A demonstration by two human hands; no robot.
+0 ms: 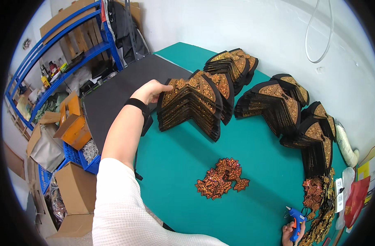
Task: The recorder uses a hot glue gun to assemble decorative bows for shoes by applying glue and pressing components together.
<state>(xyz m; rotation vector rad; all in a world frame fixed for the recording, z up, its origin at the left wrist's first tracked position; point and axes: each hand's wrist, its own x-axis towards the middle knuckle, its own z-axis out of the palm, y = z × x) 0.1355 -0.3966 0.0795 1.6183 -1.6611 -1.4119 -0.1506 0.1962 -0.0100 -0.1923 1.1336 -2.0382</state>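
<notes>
Gripping, with the left hand (151, 90) just off centre toward ten o'clock, the near-left corner of a fanned stack of black-and-gold pieces (191, 100), thumb on top, other fingers mostly hidden. Impossible to tell the number of pieces caught in that grip. Around the left wrist, a black band (137, 105); further down, a white sleeve (118, 199). Between four and five o'clock, at the lower rim, closed around the handle of a blue glue gun (296, 219) with the right hand (286, 234), nozzle aimed toward eleven. At five o'clock, on the bare green tabletop (171, 168), a small heap of orange-brown beaded appliqués (216, 182), overlapping, well apart from both hands. More fanned black-and-gold stacks at one o'clock (230, 61), between two and three (273, 98), and at three (318, 135). At four, beside the gun, a pile of gold trimmings (325, 217). Off the table, a blue shelf rack (99, 49) toward ten, an orange-brown carton (77, 133) at nine, an open cardboard box (75, 188) at eight.
</notes>
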